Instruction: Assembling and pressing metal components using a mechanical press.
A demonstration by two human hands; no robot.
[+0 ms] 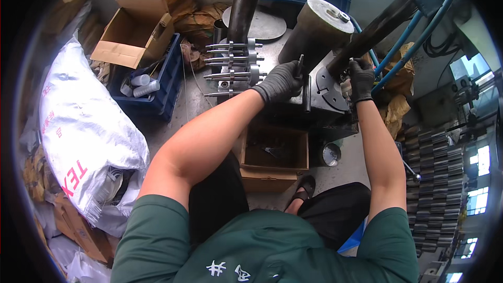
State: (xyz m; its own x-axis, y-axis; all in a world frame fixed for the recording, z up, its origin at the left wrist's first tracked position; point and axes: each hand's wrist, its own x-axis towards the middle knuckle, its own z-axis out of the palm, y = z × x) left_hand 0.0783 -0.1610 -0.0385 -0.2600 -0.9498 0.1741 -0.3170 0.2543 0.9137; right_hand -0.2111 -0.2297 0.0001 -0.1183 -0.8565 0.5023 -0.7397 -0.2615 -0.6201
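Observation:
My left hand (282,81), in a dark grey knit glove, is closed around a short metal pin (301,63) that sticks up past the fingers. It is beside a heavy metal cylinder (319,29) on the machine bed. My right hand (361,78), gloved alike, is closed at the right side, near a notched round plate (330,93) and the foot of a dark slanted column (374,26). What its fingers grip is hidden. Left of my left hand, several slim pointed metal parts (230,76) lie in a row, tips to the left.
Below the machine stands an open cardboard box (275,170) beside a round tin (331,154). At left are a blue crate (167,91), another cardboard box (119,52) and a white woven sack (89,126). Blue hoses (408,55) run at right, above stacked metal bars (432,194).

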